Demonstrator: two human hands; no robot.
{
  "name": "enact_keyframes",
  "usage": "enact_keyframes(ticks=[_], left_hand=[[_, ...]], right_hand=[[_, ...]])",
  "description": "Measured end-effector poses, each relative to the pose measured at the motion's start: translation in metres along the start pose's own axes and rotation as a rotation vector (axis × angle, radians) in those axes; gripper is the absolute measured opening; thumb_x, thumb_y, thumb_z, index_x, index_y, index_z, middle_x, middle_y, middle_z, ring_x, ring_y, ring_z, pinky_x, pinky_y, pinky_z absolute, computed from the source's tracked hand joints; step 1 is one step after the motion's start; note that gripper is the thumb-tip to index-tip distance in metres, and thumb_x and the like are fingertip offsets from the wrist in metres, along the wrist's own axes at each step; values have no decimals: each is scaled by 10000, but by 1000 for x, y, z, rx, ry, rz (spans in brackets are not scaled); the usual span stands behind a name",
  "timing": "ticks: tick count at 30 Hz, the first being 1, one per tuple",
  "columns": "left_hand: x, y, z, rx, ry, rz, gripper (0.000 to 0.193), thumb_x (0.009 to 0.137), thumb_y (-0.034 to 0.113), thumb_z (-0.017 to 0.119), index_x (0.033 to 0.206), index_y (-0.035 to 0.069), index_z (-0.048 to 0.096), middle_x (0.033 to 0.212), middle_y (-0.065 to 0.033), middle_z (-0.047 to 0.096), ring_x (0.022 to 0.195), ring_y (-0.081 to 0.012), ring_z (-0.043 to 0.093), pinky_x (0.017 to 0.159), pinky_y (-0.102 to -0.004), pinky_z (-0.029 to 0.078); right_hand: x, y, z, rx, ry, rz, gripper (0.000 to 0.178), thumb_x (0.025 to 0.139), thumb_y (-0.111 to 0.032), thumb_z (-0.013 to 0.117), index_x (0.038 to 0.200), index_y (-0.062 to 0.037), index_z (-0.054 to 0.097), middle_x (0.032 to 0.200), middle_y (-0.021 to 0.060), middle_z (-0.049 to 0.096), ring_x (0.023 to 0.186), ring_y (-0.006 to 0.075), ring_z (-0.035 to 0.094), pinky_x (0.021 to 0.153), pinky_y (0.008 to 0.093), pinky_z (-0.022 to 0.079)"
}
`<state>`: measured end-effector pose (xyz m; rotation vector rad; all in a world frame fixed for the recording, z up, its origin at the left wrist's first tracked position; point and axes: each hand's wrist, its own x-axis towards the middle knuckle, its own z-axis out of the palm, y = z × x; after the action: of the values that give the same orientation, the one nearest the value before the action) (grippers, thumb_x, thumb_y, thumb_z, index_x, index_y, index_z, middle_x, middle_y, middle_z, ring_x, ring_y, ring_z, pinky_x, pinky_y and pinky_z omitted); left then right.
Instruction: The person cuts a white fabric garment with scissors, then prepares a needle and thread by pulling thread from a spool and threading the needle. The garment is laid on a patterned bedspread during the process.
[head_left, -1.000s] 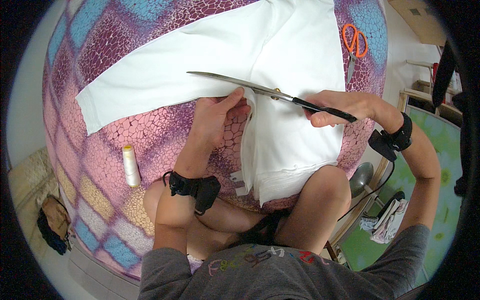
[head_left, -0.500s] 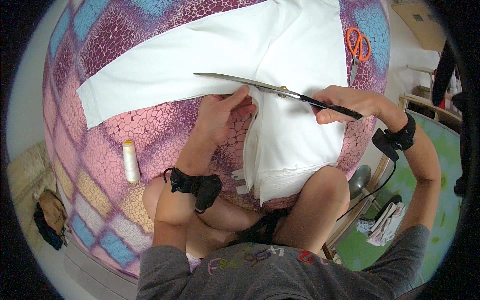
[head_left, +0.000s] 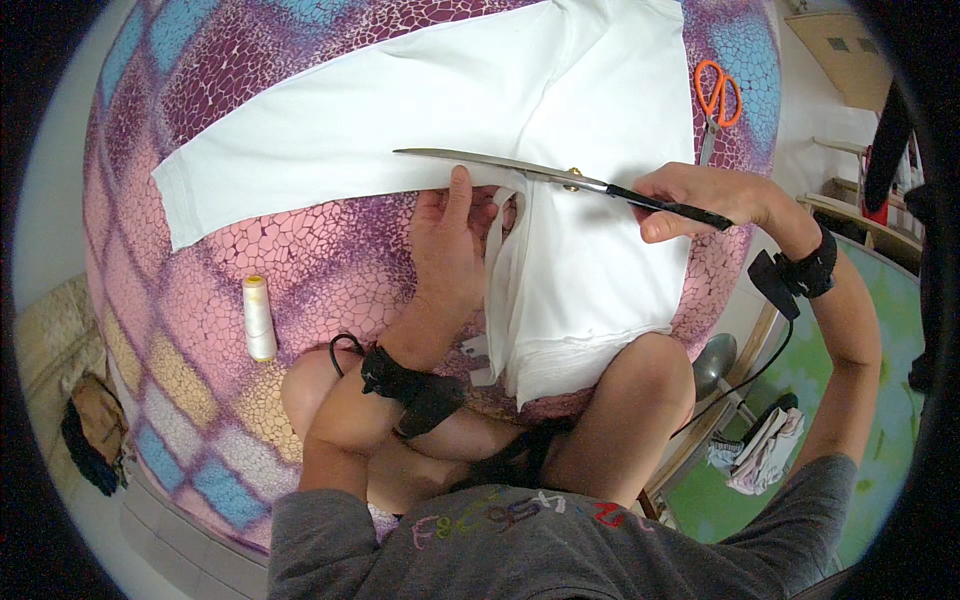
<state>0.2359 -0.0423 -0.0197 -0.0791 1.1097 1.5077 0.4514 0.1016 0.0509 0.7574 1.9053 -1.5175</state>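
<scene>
Compared with a second ago, I see the large steel tailor's shears with black handles [head_left: 560,178] shifted slightly leftward along the white cotton cloth [head_left: 440,110], and my left hand [head_left: 452,240] has slid up so its fingertips now touch the cloth edge right under the blades. My right hand [head_left: 700,195] is clamped on the black handles; the blades look nearly shut, lying flat across the cloth. My left hand lies open, fingers spread, pressing the cloth on the pink and purple mosaic-patterned worktop [head_left: 330,260].

The finger loops are hidden inside my right fist. The cloth's lower folded part drapes over the worktop edge onto my knees.

A white thread spool [head_left: 259,318] stands well apart on the left; small orange-handled scissors [head_left: 716,100] lie near the far right edge.
</scene>
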Motion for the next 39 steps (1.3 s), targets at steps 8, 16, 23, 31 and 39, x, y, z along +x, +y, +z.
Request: enact_keyframes(ticks=[8,16,23,31,39], left_hand=[[8,-9,-18,51,-96,0,179,938,200,503,995,35,539,884,-95,626,760,-179,601,681,-312,509],[6,-9,-16,16,-61,-45,208,938,213,502,1006,20,535,908,-94,619,790,-188,602,709,-324,512],[8,-9,-13,228,-58,-61,153,905,179,561,884,29,583,775,-57,614,708,-151,568,644,-267,471],[1,-13,-8,172,-13,24,160,906,165,558,949,11,566,770,-59,609,678,-141,564,642,-261,481],[7,6,-16,47,-26,-86,196,925,209,526,919,17,564,829,-89,635,715,-162,627,651,-276,541]], right_hand=[[-2,-2,0,27,-4,3,666,769,-725,470,647,-70,489,497,-21,401,475,99,439,408,276,331],[-3,-2,-2,35,-20,-11,694,757,-748,454,634,-66,481,503,-19,406,477,109,438,420,285,339],[2,3,-11,-59,-101,66,766,697,-784,490,761,-21,508,637,11,468,602,138,479,510,302,390],[3,0,-10,-62,-69,-24,715,741,-755,463,724,-41,503,568,-5,438,545,126,449,473,301,351],[1,3,3,67,-27,-83,632,808,-681,456,717,-58,514,520,-24,431,493,88,447,436,261,344]])
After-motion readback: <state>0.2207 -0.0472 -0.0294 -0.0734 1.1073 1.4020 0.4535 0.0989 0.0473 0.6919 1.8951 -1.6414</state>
